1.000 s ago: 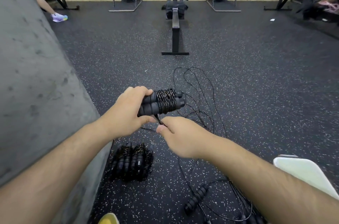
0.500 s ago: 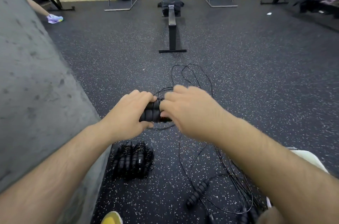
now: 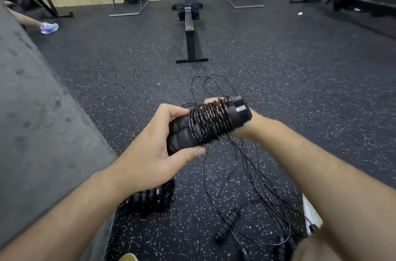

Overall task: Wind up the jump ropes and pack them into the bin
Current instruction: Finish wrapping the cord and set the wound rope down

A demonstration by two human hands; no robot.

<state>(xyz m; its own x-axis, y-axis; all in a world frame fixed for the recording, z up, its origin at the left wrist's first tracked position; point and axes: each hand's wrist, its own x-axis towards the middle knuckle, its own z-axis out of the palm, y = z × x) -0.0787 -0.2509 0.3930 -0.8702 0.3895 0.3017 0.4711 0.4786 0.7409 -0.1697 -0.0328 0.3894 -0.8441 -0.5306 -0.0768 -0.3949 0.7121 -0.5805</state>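
A grey concrete wall [image 3: 32, 111] is seen well left of the left grip [image 3: 150, 160]. Just below that grip, a pile of wound ropes [image 3: 150, 198] is laid on the speckled rubber floor [image 3: 300, 100]. The left grip is clamped round the foam ends of two handles, thumb beneath, so the jump rope [image 3: 209, 124] is held above the floor, its cable coiled round both handles. The right grip [image 3: 249, 127] is largely hidden behind the rope's capped end; whether it is closed cannot be told. Below the two grips, loose cables [image 3: 246, 175] and a free handle [image 3: 227, 226] are spread on the floor.
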